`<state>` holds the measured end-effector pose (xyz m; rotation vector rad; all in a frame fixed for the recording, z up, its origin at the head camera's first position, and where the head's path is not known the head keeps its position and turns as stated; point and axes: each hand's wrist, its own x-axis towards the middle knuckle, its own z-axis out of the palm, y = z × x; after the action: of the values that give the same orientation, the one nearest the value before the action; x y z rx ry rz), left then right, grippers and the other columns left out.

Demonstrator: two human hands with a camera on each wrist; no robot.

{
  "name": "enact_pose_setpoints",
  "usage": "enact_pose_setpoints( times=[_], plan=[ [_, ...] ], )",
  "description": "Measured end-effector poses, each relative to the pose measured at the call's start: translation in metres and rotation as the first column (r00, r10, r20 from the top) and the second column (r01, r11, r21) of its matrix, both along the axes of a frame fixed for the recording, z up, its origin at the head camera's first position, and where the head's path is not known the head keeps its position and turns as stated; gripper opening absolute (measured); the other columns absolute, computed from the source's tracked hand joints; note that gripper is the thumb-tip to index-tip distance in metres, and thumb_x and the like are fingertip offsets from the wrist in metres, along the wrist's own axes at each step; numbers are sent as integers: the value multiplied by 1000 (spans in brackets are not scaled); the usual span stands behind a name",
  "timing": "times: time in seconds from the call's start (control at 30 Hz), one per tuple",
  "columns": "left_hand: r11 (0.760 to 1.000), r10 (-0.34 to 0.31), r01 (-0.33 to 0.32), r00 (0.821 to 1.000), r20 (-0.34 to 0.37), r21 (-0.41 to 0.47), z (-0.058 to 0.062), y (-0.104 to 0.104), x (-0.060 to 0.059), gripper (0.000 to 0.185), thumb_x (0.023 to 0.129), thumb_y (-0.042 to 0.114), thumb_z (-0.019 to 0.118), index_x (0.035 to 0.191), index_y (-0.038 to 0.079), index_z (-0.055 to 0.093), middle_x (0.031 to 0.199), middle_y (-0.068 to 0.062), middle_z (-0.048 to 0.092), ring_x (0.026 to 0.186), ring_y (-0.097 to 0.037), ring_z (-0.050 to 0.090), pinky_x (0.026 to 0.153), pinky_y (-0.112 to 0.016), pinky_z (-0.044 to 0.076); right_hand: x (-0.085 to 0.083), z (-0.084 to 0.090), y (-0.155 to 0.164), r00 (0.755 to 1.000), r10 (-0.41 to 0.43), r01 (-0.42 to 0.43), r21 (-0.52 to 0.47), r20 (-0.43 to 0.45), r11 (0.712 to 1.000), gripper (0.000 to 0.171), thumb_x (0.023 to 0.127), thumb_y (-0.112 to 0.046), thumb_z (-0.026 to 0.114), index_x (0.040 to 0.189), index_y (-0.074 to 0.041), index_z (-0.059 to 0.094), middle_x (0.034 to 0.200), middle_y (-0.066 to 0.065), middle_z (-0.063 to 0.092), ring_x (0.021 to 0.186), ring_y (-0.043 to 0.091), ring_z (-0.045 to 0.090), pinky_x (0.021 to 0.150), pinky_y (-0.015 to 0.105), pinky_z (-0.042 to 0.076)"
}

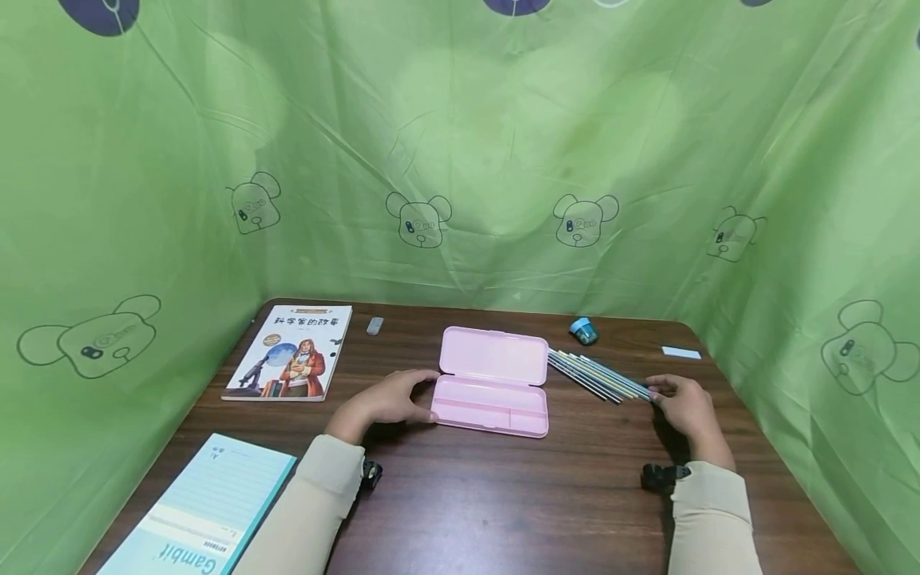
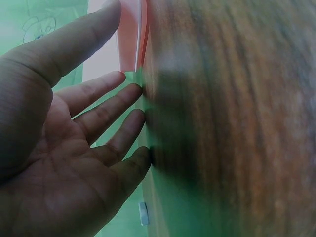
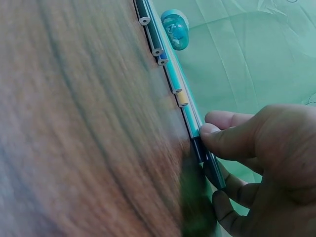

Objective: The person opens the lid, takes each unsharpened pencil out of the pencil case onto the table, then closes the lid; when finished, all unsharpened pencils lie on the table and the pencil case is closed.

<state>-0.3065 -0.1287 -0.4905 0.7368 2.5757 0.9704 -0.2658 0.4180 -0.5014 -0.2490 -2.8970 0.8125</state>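
The right hand (image 1: 688, 407) pinched the near end of one pencil between thumb and fingers, its fingers (image 3: 224, 140) curled round the shaft; that pencil belonged to the pencils (image 1: 596, 375) lying fanned on the table (image 1: 503, 495) just right of the pencil case (image 1: 492, 391). The rest of the bunch stretched away from the hand toward the case's lid (their far ends nearly reached it). The left hand (image 1: 388, 399) rested against the left end of the pencil case, its fingers (image 2: 106, 106) straight and spread, with the fingertips on the table and the thumb along the case's edge. The case itself lay open, pink, with its lid flat behind the tray. Beyond the case to the right sat a blue sharpener (image 1: 584, 330) and a white eraser (image 1: 680, 352). Left of the case lay a picture book (image 1: 291, 363), a small grey object (image 1: 374, 325) behind it, and nearer the person a lined notebook (image 1: 201, 511).
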Motion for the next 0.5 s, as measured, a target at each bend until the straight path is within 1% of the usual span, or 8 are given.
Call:
enact_pose_setpoints(
  times=[0.27,0.5],
  plan=[
    [1000,-1,1,1000,0,-2,2,0,0,77,91,25,94,158,5,60,162,-20,61,157,-41,52,133,-60,40,1,1,3,1000,6,-6,-7,-22,1000,25,108,-6,69,129,4,76,120,28,80,117,53,72,101,71,50],
    [1000,-1,1,1000,-1,0,0,0,-1,77,91,25,94,157,6,60,163,-19,61,157,-40,52,133,-59,40,1,1,3,999,1,-1,-14,-42,1000,26,107,-6,70,129,5,76,122,28,80,118,53,73,103,70,49]
  ],
)
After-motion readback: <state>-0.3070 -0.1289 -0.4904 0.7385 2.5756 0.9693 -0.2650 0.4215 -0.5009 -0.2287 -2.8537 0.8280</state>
